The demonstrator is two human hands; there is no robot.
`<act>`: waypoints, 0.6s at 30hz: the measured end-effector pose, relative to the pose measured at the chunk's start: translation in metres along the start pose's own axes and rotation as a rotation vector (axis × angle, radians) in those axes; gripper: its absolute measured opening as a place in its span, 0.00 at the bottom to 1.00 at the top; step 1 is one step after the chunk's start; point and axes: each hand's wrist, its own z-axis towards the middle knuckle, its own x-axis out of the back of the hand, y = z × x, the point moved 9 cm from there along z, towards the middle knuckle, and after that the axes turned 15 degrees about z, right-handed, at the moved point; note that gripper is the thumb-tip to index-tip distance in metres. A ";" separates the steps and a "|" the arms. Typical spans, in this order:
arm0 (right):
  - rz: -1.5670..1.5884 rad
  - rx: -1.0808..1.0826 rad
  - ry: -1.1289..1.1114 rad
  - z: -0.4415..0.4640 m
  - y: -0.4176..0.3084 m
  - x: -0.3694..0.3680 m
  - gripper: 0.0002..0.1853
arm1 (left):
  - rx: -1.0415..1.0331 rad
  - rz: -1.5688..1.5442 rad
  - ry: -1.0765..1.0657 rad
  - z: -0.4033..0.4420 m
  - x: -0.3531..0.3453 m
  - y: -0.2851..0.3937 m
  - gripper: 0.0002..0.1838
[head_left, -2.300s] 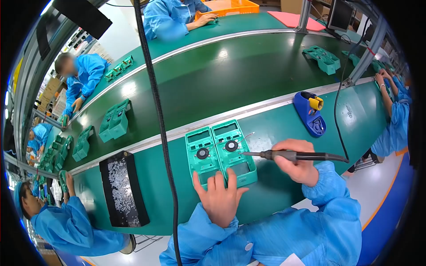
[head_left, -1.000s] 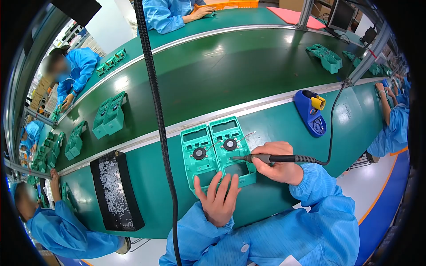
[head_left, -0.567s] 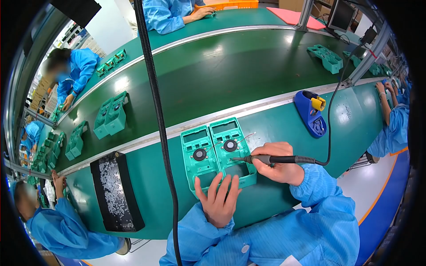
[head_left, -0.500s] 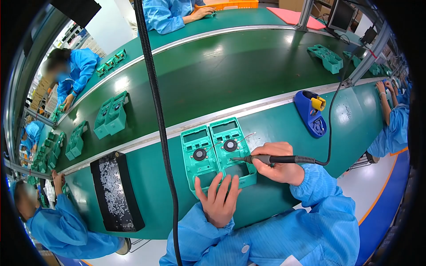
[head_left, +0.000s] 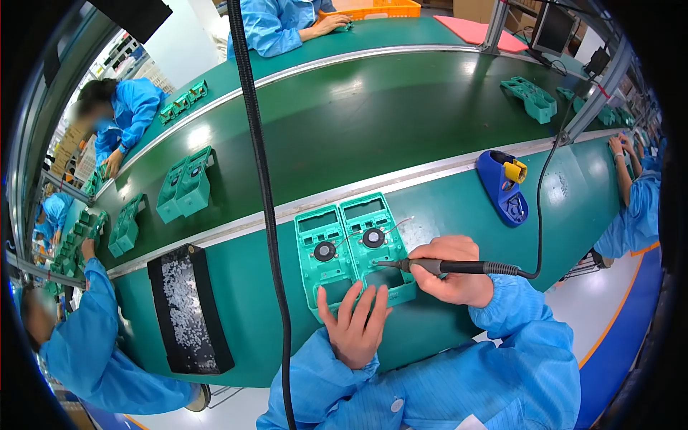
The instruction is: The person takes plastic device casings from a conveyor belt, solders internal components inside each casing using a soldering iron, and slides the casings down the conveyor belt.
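The right hand (head_left: 453,270) grips a soldering iron (head_left: 459,267) by its handle, thumb and fingers closed round it, the tip over the lower part of the right-hand green plastic housing (head_left: 374,247); whether it touches cannot be told. The left hand (head_left: 354,326) grasps nothing, its spread fingers resting on the near ends of that housing and its twin (head_left: 326,251), which lie side by side on the green workbench (head_left: 444,208), near a blue iron stand (head_left: 499,188)

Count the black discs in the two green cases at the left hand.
2: left disc in the left case; right disc in the right case, beyond the tip of the iron. The left hand covers part of the cases' near ends.
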 end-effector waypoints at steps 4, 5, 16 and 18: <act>-0.019 0.051 0.020 -0.003 0.001 -0.004 0.06 | -0.006 0.007 -0.002 0.000 0.000 0.000 0.22; -0.019 0.064 0.038 -0.004 0.001 -0.004 0.06 | -0.005 0.008 -0.002 0.000 0.000 0.000 0.22; -0.024 0.089 0.035 -0.005 0.003 -0.006 0.06 | 0.000 0.003 -0.002 0.000 -0.002 0.000 0.21; -0.027 0.098 0.030 -0.004 0.002 -0.006 0.06 | 0.000 -0.001 -0.002 0.000 -0.002 0.000 0.21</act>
